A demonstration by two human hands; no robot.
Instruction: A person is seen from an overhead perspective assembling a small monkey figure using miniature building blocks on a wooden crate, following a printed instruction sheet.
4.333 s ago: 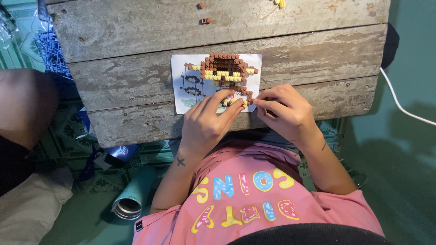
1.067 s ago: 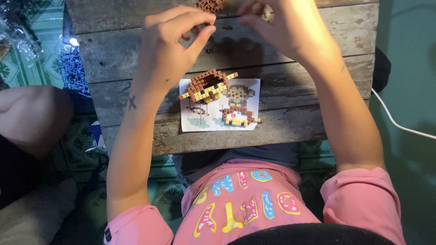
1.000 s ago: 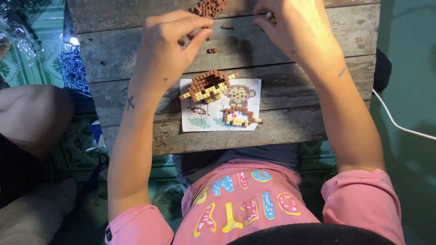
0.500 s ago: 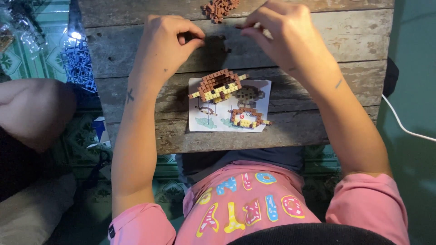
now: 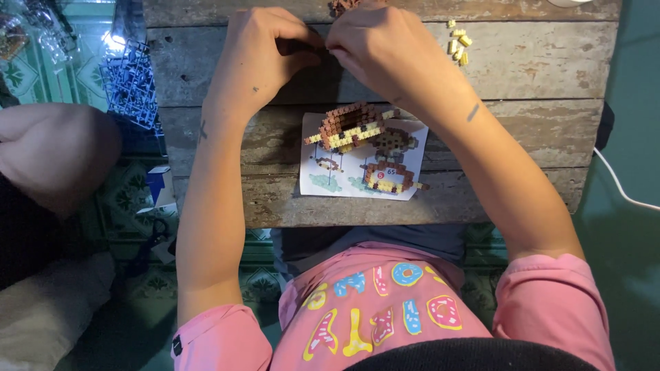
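step: joining tiny bricks, upper centre | left hand (image 5: pixel 265 51) and right hand (image 5: pixel 385 48) pinched together, held piece hidden | model (image 5: pixel 350 125) on sheet (image 5: pixel 323 182), mid-frame | next: likely needs precise press-fit

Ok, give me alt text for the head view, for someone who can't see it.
Both hands, left hand and right hand, meet fingertip to fingertip at the far side of a worn wooden table. Nearer the person, a brown and yellow brick model rests on an instruction sheet; loose yellow bricks lie far right.
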